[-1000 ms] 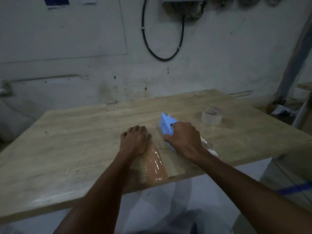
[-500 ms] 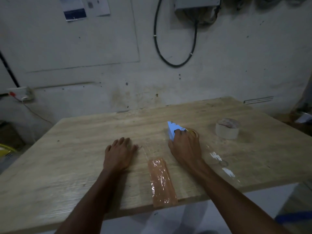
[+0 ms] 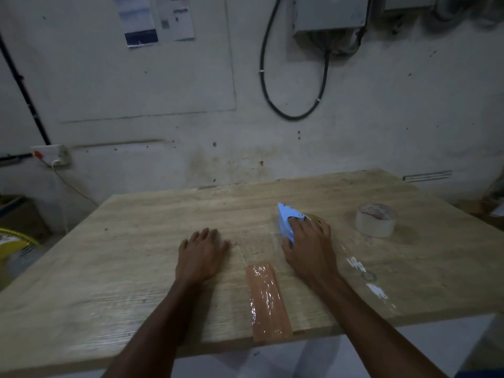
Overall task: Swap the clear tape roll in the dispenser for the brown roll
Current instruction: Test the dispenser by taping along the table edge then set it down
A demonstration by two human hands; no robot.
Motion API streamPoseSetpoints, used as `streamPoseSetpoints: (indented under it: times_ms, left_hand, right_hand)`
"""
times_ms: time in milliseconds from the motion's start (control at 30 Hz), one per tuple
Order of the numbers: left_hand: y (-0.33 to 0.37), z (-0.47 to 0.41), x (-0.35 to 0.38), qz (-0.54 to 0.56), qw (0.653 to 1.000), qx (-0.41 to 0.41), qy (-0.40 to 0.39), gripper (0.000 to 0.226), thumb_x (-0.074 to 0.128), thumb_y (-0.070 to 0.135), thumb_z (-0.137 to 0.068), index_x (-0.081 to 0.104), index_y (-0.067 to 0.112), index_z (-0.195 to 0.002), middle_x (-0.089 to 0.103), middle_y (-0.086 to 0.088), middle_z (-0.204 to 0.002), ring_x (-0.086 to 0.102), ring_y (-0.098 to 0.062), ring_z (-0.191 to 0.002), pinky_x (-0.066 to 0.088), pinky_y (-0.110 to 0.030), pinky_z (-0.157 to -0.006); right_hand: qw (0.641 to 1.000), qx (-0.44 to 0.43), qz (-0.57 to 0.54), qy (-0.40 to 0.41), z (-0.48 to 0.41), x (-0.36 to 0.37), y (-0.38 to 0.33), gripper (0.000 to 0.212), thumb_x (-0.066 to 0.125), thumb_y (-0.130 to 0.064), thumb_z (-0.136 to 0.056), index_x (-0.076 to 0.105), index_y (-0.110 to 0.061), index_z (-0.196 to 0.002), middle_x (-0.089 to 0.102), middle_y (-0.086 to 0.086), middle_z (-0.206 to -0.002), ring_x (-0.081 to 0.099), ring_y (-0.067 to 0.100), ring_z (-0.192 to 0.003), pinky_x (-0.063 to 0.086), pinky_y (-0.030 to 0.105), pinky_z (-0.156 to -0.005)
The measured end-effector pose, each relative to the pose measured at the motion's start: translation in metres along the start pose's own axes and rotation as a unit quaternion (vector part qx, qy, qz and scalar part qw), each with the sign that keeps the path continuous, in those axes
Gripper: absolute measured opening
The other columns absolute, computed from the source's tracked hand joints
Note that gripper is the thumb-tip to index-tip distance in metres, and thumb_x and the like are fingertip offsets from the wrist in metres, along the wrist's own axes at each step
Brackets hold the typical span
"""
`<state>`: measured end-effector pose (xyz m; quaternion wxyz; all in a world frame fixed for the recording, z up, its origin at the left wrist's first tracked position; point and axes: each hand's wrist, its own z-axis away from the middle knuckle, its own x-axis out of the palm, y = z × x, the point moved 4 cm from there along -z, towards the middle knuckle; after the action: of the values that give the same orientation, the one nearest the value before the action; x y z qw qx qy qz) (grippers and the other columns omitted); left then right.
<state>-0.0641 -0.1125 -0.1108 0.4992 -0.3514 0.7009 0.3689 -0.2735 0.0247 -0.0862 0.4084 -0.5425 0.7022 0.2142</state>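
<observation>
A blue tape dispenser (image 3: 285, 218) lies on the wooden table (image 3: 136, 255), with a brown roll (image 3: 315, 219) showing just behind my fingers. My right hand (image 3: 308, 248) rests on top of the dispenser and grips it. My left hand (image 3: 200, 255) lies flat on the table to the left, palm down, fingers apart, holding nothing. The clear tape roll (image 3: 375, 219) stands alone at the right. A strip of brown tape (image 3: 267, 298) is stuck to the table between my forearms, running to the front edge.
White paint marks (image 3: 368, 276) dot the table right of my right arm. The wall behind carries a looped black cable (image 3: 294, 113) and a grey box (image 3: 330, 15). A socket (image 3: 53, 155) sits at the left wall.
My left hand moved left off the brown strip and now lies flat on bare wood. My right hand slid further onto the dispenser. The camera tilted up.
</observation>
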Motion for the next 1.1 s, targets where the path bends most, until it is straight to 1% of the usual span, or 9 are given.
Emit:
streamPoseSetpoints:
  times_ms: [167, 267, 433, 567, 667, 800, 1000, 1100]
  left_hand:
    - [0.0005, 0.0009, -0.0016, 0.003, 1.000, 0.003, 0.006, 0.065, 0.027, 0.061, -0.098, 0.041, 0.020, -0.146, 0.039, -0.004, -0.155, 0.032, -0.025, -0.144, 0.024, -0.047, -0.115]
    - [0.0019, 0.0026, -0.0049, -0.003, 1.000, 0.011, 0.009, 0.063, 0.027, 0.060, -0.098, 0.042, 0.019, -0.144, 0.041, -0.005, -0.154, 0.034, -0.026, -0.143, 0.026, -0.047, -0.113]
    - [0.0037, 0.0029, -0.0055, 0.004, 1.000, 0.010, 0.008, 0.062, 0.027, 0.060, -0.099, 0.042, 0.020, -0.144, 0.040, -0.005, -0.155, 0.034, -0.026, -0.143, 0.025, -0.047, -0.114]
    - [0.0025, 0.0022, -0.0033, 0.006, 1.000, 0.009, 0.005, 0.064, 0.027, 0.061, -0.098, 0.040, 0.020, -0.146, 0.038, -0.005, -0.156, 0.032, -0.026, -0.145, 0.024, -0.047, -0.115]
    - [0.0013, 0.0015, -0.0028, 0.003, 1.000, 0.015, 0.013, 0.064, 0.026, 0.061, -0.098, 0.041, 0.020, -0.145, 0.039, -0.005, -0.155, 0.033, -0.025, -0.143, 0.026, -0.047, -0.114]
    - [-0.0017, 0.0003, 0.0003, 0.007, 1.000, 0.011, 0.009, 0.066, 0.026, 0.062, -0.097, 0.039, 0.021, -0.147, 0.037, -0.005, -0.157, 0.031, -0.025, -0.145, 0.025, -0.048, -0.115]
    - [-0.0028, 0.0004, 0.0010, 0.019, 1.000, 0.008, 0.005, 0.069, 0.025, 0.064, -0.097, 0.036, 0.021, -0.149, 0.033, -0.004, -0.159, 0.028, -0.025, -0.147, 0.022, -0.048, -0.117]
    - [-0.0026, -0.0005, 0.0012, 0.026, 1.000, 0.005, 0.000, 0.070, 0.026, 0.065, -0.096, 0.035, 0.022, -0.150, 0.031, -0.004, -0.160, 0.026, -0.025, -0.147, 0.021, -0.049, -0.117]
  right_hand:
    - [0.999, -0.010, 0.033, -0.030, -0.0029, 0.0069, 0.0024, 0.045, 0.041, -0.038, -0.084, 0.066, -0.011, -0.110, 0.072, 0.010, -0.105, 0.064, 0.031, -0.104, 0.035, 0.044, -0.102]
    - [0.998, -0.007, 0.048, -0.036, -0.0046, 0.0086, 0.0030, 0.046, 0.042, -0.037, -0.084, 0.067, -0.010, -0.113, 0.072, 0.013, -0.109, 0.066, 0.031, -0.104, 0.033, 0.043, -0.098]
    - [0.998, -0.014, 0.058, -0.017, -0.0034, 0.0074, 0.0031, 0.049, 0.040, -0.036, -0.085, 0.069, -0.008, -0.111, 0.073, 0.015, -0.106, 0.069, 0.031, -0.100, 0.032, 0.042, -0.094]
    - [0.999, -0.007, 0.046, -0.017, -0.0028, 0.0082, 0.0030, 0.048, 0.041, -0.037, -0.084, 0.069, -0.009, -0.112, 0.073, 0.015, -0.107, 0.067, 0.033, -0.100, 0.032, 0.043, -0.098]
    - [0.999, -0.006, 0.041, -0.001, -0.0024, 0.0069, 0.0019, 0.047, 0.042, -0.035, -0.083, 0.069, -0.008, -0.110, 0.073, 0.015, -0.105, 0.066, 0.035, -0.098, 0.032, 0.044, -0.098]
    - [0.999, -0.007, 0.044, 0.004, -0.0014, 0.0066, 0.0013, 0.050, 0.039, -0.036, -0.083, 0.069, -0.009, -0.112, 0.072, 0.014, -0.109, 0.066, 0.034, -0.100, 0.032, 0.045, -0.098]
    - [0.999, -0.011, 0.026, 0.030, -0.0006, 0.0038, 0.0003, 0.043, 0.043, -0.033, -0.082, 0.069, -0.009, -0.107, 0.072, 0.011, -0.104, 0.063, 0.034, -0.098, 0.034, 0.045, -0.097]
    - [0.999, -0.017, 0.023, 0.027, -0.0006, 0.0028, 0.0000, 0.040, 0.048, -0.034, -0.082, 0.068, -0.010, -0.107, 0.070, 0.009, -0.106, 0.061, 0.034, -0.100, 0.036, 0.045, -0.098]
